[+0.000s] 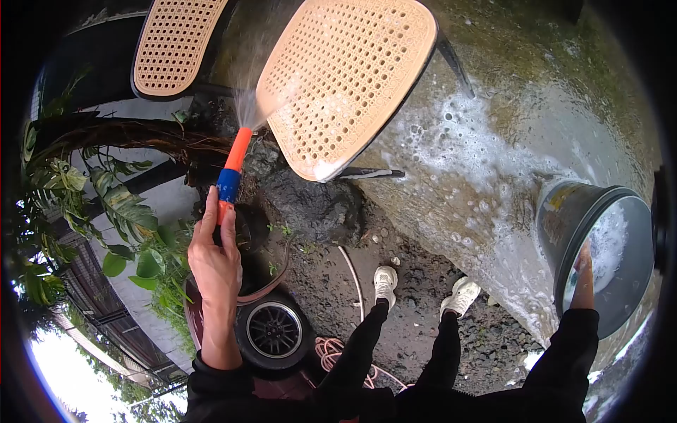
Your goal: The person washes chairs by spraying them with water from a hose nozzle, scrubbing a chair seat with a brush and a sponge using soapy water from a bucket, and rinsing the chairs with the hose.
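An orange and blue hose nozzle (229,185) is held in my left hand (215,264), its fingers wrapped round the lower part. Water sprays from its tip onto the tan perforated seat of a chair (345,77), which has dark legs and foam spots on it. My right hand (584,266) reaches into a grey bucket (564,233) tilted on its side, with white suds inside. The fingers of that hand are hard to make out at the suds.
A tan perforated chair back (169,49) stands at the upper left. Foam (465,134) spreads over the wet concrete. A dark rock (314,204), a car wheel (274,330), a coiled pink hose (330,350) and leafy plants (123,204) lie around the left and lower side.
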